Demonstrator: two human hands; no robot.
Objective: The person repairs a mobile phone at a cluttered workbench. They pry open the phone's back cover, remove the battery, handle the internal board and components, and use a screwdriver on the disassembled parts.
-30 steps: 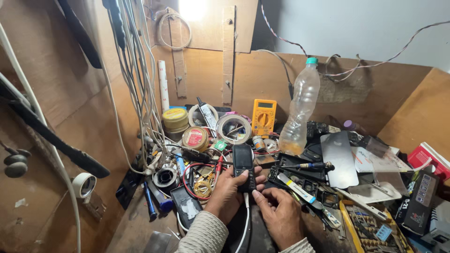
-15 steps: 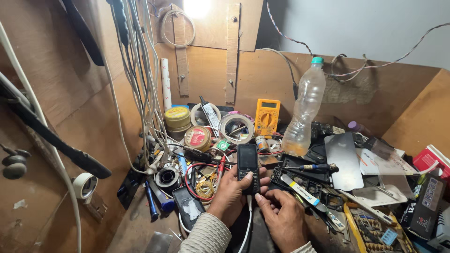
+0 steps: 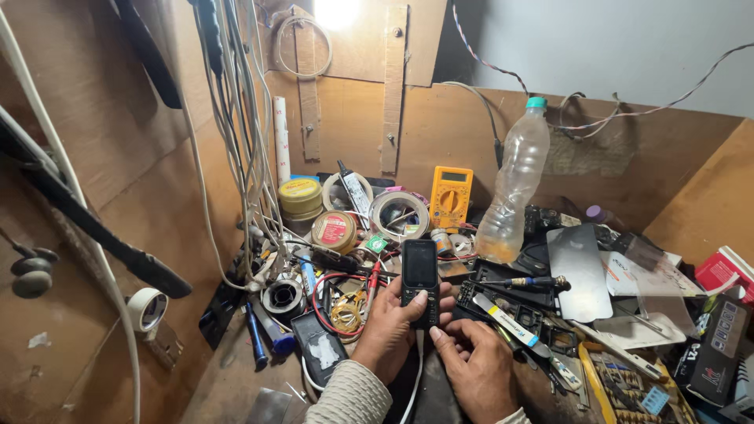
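Observation:
My left hand holds a small black keypad phone upright over the cluttered wooden bench, thumb resting on its keys. A white cable runs down from the phone's bottom end between my forearms. My right hand sits just below and right of the phone, with its fingertips touching the phone's lower edge where the cable enters. The phone's screen is dark.
A clear plastic bottle with a green cap stands behind the phone, next to a yellow multimeter. Tape rolls, round tins, a screwdriver, a grey metal plate, and tangled wires lie about. Cables hang on the left wall.
The view shifted slightly. Both hands stayed on the phone, with the right fingers working at its lower end.

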